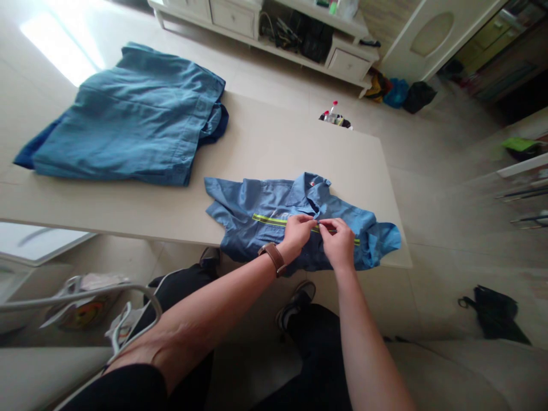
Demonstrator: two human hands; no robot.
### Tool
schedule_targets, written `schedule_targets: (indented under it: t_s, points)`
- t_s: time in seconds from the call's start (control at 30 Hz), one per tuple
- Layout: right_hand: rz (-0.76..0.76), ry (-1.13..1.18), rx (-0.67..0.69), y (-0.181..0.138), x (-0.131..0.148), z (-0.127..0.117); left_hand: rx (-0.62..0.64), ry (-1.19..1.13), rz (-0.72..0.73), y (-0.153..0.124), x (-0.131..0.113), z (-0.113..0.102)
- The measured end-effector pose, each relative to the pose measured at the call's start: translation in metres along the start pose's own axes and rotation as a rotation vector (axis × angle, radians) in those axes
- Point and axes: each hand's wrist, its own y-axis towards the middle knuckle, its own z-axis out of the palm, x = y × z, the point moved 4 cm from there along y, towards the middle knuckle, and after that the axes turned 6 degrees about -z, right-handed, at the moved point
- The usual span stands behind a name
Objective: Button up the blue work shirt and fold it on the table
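A blue short-sleeved work shirt (274,197) with a yellow-green stripe across its chest lies spread on the pale table (274,137), collar away from me. Part of it hangs over the near table edge. My left hand (298,235), with a brown watch on the wrist, pinches the shirt's front opening below the collar. Right beside it, my right hand (338,240) pinches the same front edge. The fingertips of both hands nearly meet there. Whether a button is between them is too small to make out.
Folded blue garments (132,120) lie stacked on the table at the left. Beyond the far edge are bottles with red caps (334,108) and a white cabinet (233,21). A black bag (496,311) lies at the right. A metal rail (85,297) curves near my left arm.
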Motion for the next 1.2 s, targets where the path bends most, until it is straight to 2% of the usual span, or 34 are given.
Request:
schedule_targets:
  t_s: [0.3,0.53,0.97,1.2]
  points:
    - [0.008,0.004,-0.006,0.000,0.003,0.000,0.013,-0.004,0.000,-0.002,-0.003,0.000]
    - [-0.008,-0.009,0.003,0.000,0.009,-0.001,-0.021,-0.026,0.002,-0.003,-0.004,-0.001]
    - [-0.038,-0.065,0.022,0.000,0.006,0.002,-0.010,0.166,0.079,-0.006,-0.012,0.000]
    - [0.004,-0.033,-0.015,0.000,0.002,0.002,0.013,0.190,0.108,-0.008,-0.015,-0.001]
